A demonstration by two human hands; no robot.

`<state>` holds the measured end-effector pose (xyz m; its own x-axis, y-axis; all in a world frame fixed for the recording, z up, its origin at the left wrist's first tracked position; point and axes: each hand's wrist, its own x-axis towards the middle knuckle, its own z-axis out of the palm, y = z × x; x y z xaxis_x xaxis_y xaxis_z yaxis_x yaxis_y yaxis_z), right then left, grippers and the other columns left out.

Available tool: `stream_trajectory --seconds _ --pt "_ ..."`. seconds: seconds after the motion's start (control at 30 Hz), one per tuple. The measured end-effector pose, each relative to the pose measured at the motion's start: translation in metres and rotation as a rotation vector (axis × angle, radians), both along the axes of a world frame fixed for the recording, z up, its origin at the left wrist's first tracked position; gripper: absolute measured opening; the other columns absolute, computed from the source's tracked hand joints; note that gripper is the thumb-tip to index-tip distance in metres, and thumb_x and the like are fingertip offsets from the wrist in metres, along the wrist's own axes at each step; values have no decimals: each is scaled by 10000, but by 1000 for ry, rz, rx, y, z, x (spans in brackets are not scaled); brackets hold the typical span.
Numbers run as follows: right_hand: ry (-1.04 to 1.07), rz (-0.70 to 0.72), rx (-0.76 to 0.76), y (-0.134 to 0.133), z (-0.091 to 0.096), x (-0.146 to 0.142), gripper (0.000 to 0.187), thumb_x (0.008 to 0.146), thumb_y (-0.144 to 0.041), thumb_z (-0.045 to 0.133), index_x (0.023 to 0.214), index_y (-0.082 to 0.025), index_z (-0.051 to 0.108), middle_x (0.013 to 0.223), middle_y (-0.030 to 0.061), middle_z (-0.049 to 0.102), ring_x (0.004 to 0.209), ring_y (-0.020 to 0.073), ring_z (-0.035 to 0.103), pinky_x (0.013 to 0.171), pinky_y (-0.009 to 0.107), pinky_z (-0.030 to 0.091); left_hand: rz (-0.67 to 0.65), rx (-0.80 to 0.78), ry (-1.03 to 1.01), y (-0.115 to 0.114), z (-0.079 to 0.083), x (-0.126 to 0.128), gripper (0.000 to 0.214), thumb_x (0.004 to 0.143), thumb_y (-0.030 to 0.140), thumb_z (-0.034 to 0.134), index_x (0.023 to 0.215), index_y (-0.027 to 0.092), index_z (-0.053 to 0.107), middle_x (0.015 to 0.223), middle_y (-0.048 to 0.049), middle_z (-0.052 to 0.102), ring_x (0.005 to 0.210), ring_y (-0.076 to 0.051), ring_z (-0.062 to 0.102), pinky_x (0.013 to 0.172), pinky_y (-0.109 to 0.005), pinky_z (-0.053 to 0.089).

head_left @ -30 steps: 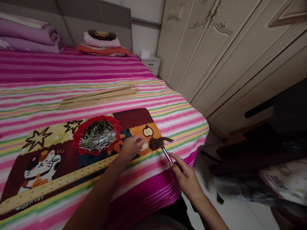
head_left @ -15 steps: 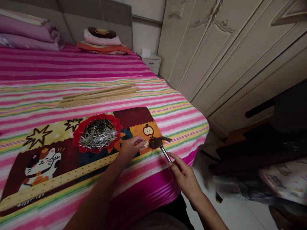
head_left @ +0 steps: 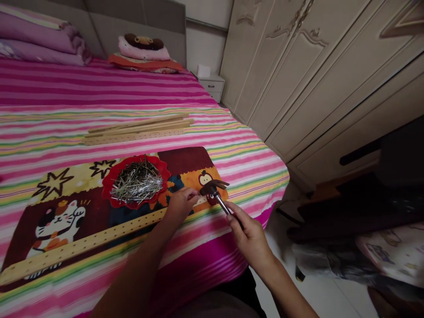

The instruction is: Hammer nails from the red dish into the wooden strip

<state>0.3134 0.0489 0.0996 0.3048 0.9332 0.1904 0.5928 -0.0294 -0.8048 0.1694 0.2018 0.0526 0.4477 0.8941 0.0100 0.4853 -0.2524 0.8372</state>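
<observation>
My right hand point(head_left: 248, 229) is wrapped round the handle of a claw hammer point(head_left: 222, 204). The hammer's dark head is close to the fingertips of my left hand point(head_left: 180, 205). Those fingers are pinched together over the right end of a wooden strip with rows of small dark holes point(head_left: 99, 241); whatever they hold is too small to make out. The strip lies slantwise along the near side of a patterned mat point(head_left: 94, 221). Left of my left hand, a red scalloped bowl point(head_left: 107, 194) is heaped with loose metal nails point(head_left: 137, 183).
Several more wooden strips point(head_left: 142, 128) lie beyond the mat on the striped bedspread point(head_left: 238, 152). Folded bedding point(head_left: 142, 53) is at the back. The bed's right edge drops to the floor, with a wardrobe point(head_left: 281, 66) and a dark chair-like object point(head_left: 374, 185) beyond.
The hammer has moved left and its head is now beside my left fingertips. My left fingers have drawn closer together in a pinch. The view has shifted slightly.
</observation>
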Motion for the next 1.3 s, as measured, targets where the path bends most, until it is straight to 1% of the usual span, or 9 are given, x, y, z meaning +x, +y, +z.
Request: stream_trajectory --seconds 0.13,0.27,0.4,0.53,0.7,0.83,1.03,1.17,1.3 --pt "-148 58 93 7 6 -2 401 895 -175 414 1283 -221 504 1185 77 625 1087 198 580 925 343 469 -13 41 18 -1 1 0 151 729 311 527 677 200 614 670 13 559 610 -111 490 575 -220 354" --pt "-239 116 26 10 4 -2 438 878 -146 410 1302 -220 491 1034 94 669 920 207 642 800 333 535 -30 35 18 1 0 -1 178 738 313 517 613 194 561 611 27 494 586 -104 459 548 -212 326" --pt "-209 131 16 6 2 -2 436 883 -150 401 1302 -234 490 1061 84 666 956 207 636 819 336 531 -13 73 46 3 0 0 224 719 275 542 521 183 492 578 33 455 582 -103 453 561 -219 322" --pt "-151 65 67 0 2 -3 379 885 -205 446 1251 -225 544 1140 75 654 1035 213 619 878 333 513 -23 25 47 0 2 1 96 709 228 558 626 188 585 664 18 539 642 -117 520 617 -224 384" --pt "-99 -2 57 -8 -3 1 348 878 -281 485 1201 -204 592 1070 88 689 957 223 659 875 349 518 101 158 121 8 17 -31 139 764 238 520 807 200 647 797 -20 615 714 -140 566 699 -248 429" --pt "-80 -26 31 -11 -3 3 355 873 -312 490 1181 -184 610 965 96 718 928 230 670 875 354 516 290 338 387 27 34 -71 189 793 231 468 841 195 647 886 -70 627 836 -202 578 758 -295 420" --pt "-66 -24 28 -10 -5 2 356 866 -326 489 1164 -182 621 1034 97 704 911 226 678 860 340 526 256 266 759 43 37 -84 208 780 237 456 815 177 652 848 -108 617 771 -229 586 644 -296 392" --pt "-66 -1 23 -11 -6 1 351 866 -311 487 1165 -181 617 1040 86 705 909 214 680 857 323 530 223 237 756 45 36 -85 185 772 231 464 778 184 643 818 -84 631 762 -207 581 621 -277 367" --pt "-67 6 34 -11 -7 1 349 865 -311 484 1166 -193 617 1039 81 705 927 216 675 855 324 532 276 146 577 45 39 -94 200 781 294 483 775 198 658 784 -37 659 727 -176 578 629 -258 374"
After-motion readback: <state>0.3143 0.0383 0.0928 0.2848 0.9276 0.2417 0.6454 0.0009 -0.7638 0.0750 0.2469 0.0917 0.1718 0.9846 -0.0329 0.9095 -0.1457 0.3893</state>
